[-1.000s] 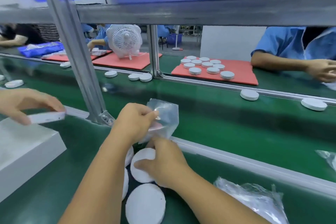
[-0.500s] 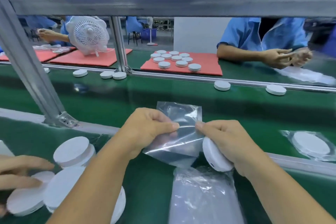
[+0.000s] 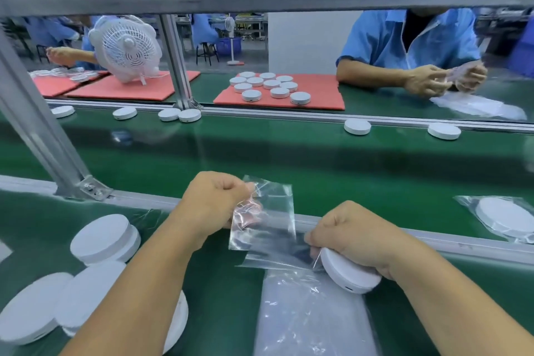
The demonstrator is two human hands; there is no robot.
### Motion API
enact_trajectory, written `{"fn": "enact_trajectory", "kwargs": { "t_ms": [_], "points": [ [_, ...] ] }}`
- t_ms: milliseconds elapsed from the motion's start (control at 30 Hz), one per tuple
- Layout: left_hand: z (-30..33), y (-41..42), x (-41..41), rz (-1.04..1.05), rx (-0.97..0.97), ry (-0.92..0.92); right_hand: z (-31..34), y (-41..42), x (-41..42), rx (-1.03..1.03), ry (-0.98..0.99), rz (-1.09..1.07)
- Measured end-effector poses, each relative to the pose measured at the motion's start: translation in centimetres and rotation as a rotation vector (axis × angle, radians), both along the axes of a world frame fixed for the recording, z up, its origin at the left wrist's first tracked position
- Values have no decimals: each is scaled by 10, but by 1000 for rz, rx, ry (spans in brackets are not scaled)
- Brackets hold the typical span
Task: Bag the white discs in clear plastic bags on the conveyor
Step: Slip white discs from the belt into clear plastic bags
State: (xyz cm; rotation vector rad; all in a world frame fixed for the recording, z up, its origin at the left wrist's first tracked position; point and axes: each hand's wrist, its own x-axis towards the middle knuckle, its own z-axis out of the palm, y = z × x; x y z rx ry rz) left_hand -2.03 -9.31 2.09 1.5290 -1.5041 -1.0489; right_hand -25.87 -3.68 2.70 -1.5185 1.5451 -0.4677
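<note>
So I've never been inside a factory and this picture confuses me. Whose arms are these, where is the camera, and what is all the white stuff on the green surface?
The camera sits on a worker's head, looking forward and down, so the two arms belong to that person. No machine is doing the handling, only bare hands.

The left hand pinches the top of a clear plastic bag. The right hand grips a white disc and pinches the bag's lower edge, seemingly about to slip the disc in.

The green surface is a conveyor belt. More loose discs wait at lower left, a pile of empty bags lies below the hands, and an already bagged disc lies on the right.

Across the belt, another worker sits beside a red mat holding discs, near a small white fan.
</note>
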Motion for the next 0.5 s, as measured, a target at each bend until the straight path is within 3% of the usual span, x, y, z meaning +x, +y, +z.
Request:
{"fn": "enact_trajectory", "kwargs": {
  "t_ms": [67,167,233,267,400,433,500],
  "points": [
    [2,-2,3,68,-36,40,4,4,2,52,-131,78],
    [9,-9,12,219,-125,204,14,10,4,267,-653,260],
    [13,-12,19,250,-135,297,20,12,10,268,-729,319],
    [13,-12,21,241,-127,320,18,11,15,193,-605,306],
    [12,-10,21,174,-92,335,-6,7,33,-231,355,192],
    [13,-10,20,158,-93,315,-11,6,35,-258,487,167],
    [13,-8,15,125,-104,260,-12,2,31,-225,545,113]
  ]
}}
